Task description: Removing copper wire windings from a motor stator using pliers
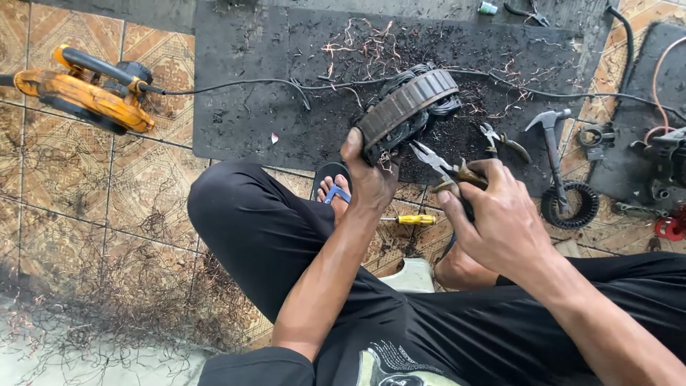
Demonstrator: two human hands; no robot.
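Seated cross-legged, we clench our left hand (pixel 368 171) around the lower rim of a round, dark metal motor stator wound with black wire (pixel 407 111), tilted over the near edge of a black rubber floor mat (pixel 250 107). Our right hand (pixel 500 214) grips needle-nose pliers with worn handles (pixel 446 168), tips just beside the stator.

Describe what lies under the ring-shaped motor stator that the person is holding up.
Under the stator lies a black mat strewn with dark debris and cut copper wire bits. The left hand steadies it. The mat directly beneath is covered by the stator, so it cannot be seen.
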